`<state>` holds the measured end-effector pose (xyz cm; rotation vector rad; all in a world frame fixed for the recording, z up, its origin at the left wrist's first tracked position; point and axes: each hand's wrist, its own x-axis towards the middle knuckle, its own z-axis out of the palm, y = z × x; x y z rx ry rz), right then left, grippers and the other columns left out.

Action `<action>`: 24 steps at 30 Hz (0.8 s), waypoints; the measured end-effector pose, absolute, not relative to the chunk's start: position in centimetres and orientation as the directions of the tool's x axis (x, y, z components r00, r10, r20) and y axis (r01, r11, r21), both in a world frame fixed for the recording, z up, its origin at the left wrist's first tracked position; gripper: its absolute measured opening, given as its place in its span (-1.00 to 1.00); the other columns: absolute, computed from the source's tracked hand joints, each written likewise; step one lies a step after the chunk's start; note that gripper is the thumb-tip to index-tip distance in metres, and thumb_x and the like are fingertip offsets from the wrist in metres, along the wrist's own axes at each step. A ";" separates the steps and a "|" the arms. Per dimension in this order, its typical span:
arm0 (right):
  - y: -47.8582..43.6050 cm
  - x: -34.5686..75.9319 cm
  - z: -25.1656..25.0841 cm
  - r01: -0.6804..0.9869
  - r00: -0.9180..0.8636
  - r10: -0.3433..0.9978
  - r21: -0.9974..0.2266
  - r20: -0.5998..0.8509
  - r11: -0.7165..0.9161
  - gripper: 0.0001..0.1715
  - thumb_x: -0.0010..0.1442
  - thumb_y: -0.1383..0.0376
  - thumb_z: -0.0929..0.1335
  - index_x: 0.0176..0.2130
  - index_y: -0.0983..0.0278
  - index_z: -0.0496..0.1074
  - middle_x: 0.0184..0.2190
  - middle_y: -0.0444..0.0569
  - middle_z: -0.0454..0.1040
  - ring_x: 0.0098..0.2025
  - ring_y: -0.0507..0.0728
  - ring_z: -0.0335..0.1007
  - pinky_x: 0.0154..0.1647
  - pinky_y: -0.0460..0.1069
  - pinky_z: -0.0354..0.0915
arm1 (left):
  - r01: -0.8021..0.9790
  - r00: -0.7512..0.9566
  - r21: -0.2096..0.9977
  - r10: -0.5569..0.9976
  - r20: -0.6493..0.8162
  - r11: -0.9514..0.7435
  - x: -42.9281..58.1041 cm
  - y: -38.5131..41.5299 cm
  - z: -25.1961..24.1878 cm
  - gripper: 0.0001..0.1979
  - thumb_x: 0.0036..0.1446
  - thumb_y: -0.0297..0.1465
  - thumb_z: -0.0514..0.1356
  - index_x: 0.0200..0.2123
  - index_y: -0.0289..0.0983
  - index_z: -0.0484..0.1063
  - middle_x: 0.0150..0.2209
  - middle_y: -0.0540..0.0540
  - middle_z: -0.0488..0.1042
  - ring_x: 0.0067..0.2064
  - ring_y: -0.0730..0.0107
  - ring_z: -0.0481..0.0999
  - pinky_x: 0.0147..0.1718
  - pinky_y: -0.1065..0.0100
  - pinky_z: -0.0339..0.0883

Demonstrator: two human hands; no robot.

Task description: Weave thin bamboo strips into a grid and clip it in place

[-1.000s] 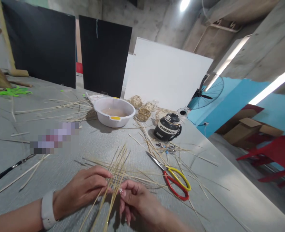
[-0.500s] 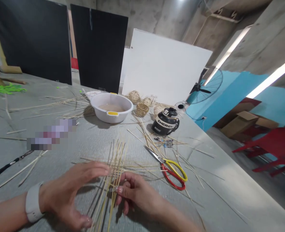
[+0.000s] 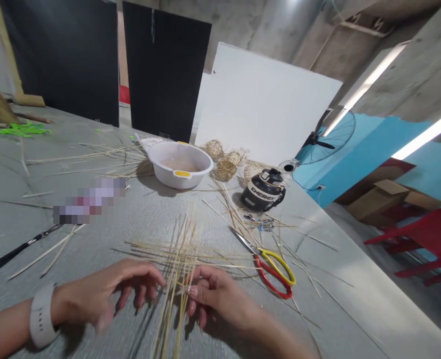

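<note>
Thin bamboo strips (image 3: pixel 175 276) cross one another in a loose woven grid in front of me, some running away from me and others sideways. My right hand (image 3: pixel 215 294) pinches a few of the lengthwise strips at the right side of the crossing, thumb against the fingers. To the left of the grid, my left hand (image 3: pixel 111 291) hovers with its fingers apart and curved, holding nothing; its thumb is smeared by motion. A pale watch band (image 3: pixel 42 316) is on the left wrist. Scissors (image 3: pixel 263 264) with one red and one yellow handle lie right of the grid.
Behind the grid stands a white basin (image 3: pixel 183 182) holding water. Several small woven balls (image 3: pixel 226 170) sit beside it, near a black bottle (image 3: pixel 263 192). Metal clips (image 3: pixel 260 222) and loose strips lie around. A pixelated item with a black strap (image 3: pixel 18 254) lies at left.
My left hand has drawn back left and down from the strips, its fingers curling lower. My right hand keeps its pinch. The whole view has shifted slightly.
</note>
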<state>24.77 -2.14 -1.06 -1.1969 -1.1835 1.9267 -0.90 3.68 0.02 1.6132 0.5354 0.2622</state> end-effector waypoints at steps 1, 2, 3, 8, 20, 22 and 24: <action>-2.2 24.8 -1.1 -0.026 -0.437 0.811 -0.896 -0.389 -0.444 -0.50 0.02 0.00 0.47 -0.30 0.32 0.32 -0.54 -0.11 0.49 -0.69 -0.07 0.31 -0.72 -0.19 0.03 | 0.191 0.835 0.980 0.517 -0.191 0.052 -0.8 3.8 -0.3 -0.37 -0.08 0.15 0.13 -0.18 -0.26 0.43 -0.29 -0.12 0.50 -0.37 0.31 0.47 -0.56 0.45 0.27; -2.2 24.7 -1.1 -0.033 -0.439 0.811 -0.895 -0.387 -0.445 -0.50 0.02 0.00 0.47 -0.30 0.32 0.32 -0.54 -0.11 0.49 -0.69 -0.08 0.31 -0.71 -0.19 0.04 | 0.215 0.800 0.967 0.543 -0.254 0.135 -0.5 3.8 -0.5 -0.41 0.02 0.14 0.04 -0.29 -0.28 0.43 -0.37 -0.12 0.50 -0.44 0.35 0.46 -0.62 0.47 0.23; -2.2 24.7 -1.2 -0.032 -0.440 0.810 -0.895 -0.388 -0.445 -0.51 0.03 0.00 0.47 -0.29 0.32 0.33 -0.54 -0.11 0.49 -0.69 -0.08 0.30 -0.71 -0.18 0.05 | 0.242 0.760 0.952 0.572 -0.307 0.189 -0.1 3.6 -0.8 -0.43 0.08 0.13 -0.03 -0.35 -0.29 0.39 -0.43 -0.10 0.48 -0.51 0.40 0.44 -0.68 0.49 0.19; -2.3 24.0 -1.2 0.053 -0.424 0.800 -0.893 -0.425 -0.447 -0.52 0.02 -0.01 0.46 -0.34 0.33 0.32 -0.54 -0.12 0.47 -0.68 -0.09 0.29 -0.73 -0.18 -0.01 | 0.318 0.673 0.907 0.608 -0.422 0.277 2.5 1.9 -1.0 -0.51 0.12 0.09 0.01 -0.39 -0.26 0.26 -0.57 0.05 0.39 -0.71 0.57 0.30 -0.79 0.56 0.07; -3.6 27.9 2.1 0.405 -0.332 0.757 -0.810 -0.563 -0.424 -0.82 0.14 0.24 0.32 -0.44 0.30 0.32 -0.65 -0.20 0.34 -0.65 -0.07 0.22 -0.62 -0.17 0.16 | 0.322 0.637 0.868 0.592 -0.495 0.379 2.2 2.0 -1.0 -0.55 0.03 0.02 0.13 -0.54 -0.26 0.23 -0.70 0.07 0.36 -0.73 0.53 0.34 -0.79 0.54 0.13; -3.6 27.6 1.9 0.397 -0.354 0.748 -0.814 -0.561 -0.423 -0.85 0.14 0.27 0.30 -0.42 0.30 0.34 -0.63 -0.18 0.36 -0.65 -0.08 0.22 -0.63 -0.17 0.16 | 0.323 0.646 0.857 0.568 -0.510 0.402 2.5 1.9 -0.9 -0.55 0.00 0.02 0.17 -0.55 -0.26 0.24 -0.70 0.05 0.38 -0.71 0.51 0.36 -0.78 0.53 0.16; -3.4 27.0 1.8 0.411 -0.366 0.758 -0.825 -0.539 -0.388 -0.85 0.16 0.28 0.29 -0.41 0.30 0.35 -0.63 -0.17 0.37 -0.65 -0.08 0.20 -0.64 -0.17 0.14 | 0.317 0.657 0.855 0.556 -0.509 0.410 2.7 1.8 -0.7 -0.57 -0.02 -0.01 0.20 -0.54 -0.27 0.26 -0.67 0.03 0.42 -0.70 0.50 0.39 -0.77 0.53 0.17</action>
